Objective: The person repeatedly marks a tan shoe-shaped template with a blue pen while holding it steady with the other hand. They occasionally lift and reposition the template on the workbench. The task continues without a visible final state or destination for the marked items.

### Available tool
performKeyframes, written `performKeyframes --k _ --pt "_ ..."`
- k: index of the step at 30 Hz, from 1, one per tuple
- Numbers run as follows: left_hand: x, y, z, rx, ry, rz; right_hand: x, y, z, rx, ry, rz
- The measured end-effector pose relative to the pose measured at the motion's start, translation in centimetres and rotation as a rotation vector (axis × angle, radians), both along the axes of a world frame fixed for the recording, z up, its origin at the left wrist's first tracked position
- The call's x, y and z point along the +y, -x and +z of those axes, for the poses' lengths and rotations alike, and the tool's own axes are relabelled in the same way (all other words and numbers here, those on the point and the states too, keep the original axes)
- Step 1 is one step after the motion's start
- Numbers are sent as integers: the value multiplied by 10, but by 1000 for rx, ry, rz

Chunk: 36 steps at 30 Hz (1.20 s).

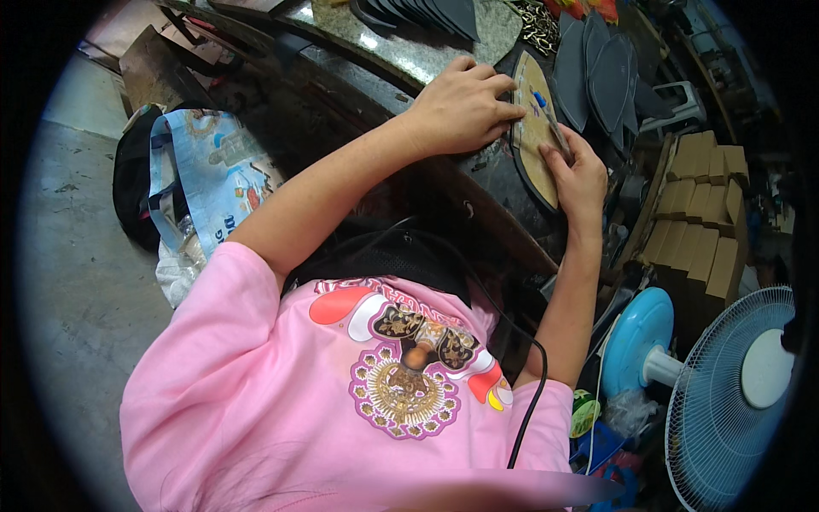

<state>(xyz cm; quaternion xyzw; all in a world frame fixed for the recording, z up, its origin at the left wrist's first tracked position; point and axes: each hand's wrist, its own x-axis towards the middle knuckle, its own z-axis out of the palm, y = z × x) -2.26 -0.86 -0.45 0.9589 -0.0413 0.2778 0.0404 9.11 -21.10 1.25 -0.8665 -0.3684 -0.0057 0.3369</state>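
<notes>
A tan, pointed-oval template (536, 154) lies over a slightly larger dark piece (546, 203) on the dark work table. My left hand (465, 107) reaches across from the left, its fingers spread and bent, with fingertips pressing on the template's left edge. From the right side, my right hand (580, 175) pinches a slim pen-like tool with a blue end (539, 100). That blue end lies over the upper half of the template; whether the tool touches the surface, I cannot tell. Small marks show on the template near it.
Stacked dark leaf-shaped pieces (610, 81) lie right of my hands; more dark pieces (435, 17) sit on a pale stone slab (375, 38) at the back. Brown boxes (695, 205), a white fan (734, 401) and a blue round stool (638, 341) stand right. A blue bag (209, 158) is left.
</notes>
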Motion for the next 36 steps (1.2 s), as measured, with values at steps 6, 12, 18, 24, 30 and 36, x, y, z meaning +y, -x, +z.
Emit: performKeyframes --k 6,12,18,24,30,36 --pt "0 -3 -1 39 7 17 0 -2 -3 37 -10 -17" --pt "0 -3 -1 27 5 28 0 -4 -5 41 -7 -23" --pt "-1 -4 0 51 -9 44 -1 -3 -8 21 -15 -26" --pt "-1 -5 4 97 15 44 1 4 12 -244 -286 -31" --pt "-2 -4 3 28 16 43 8 20 29 438 -477 69" --pt "-1 -4 5 84 38 45 18 26 10 171 -320 174"
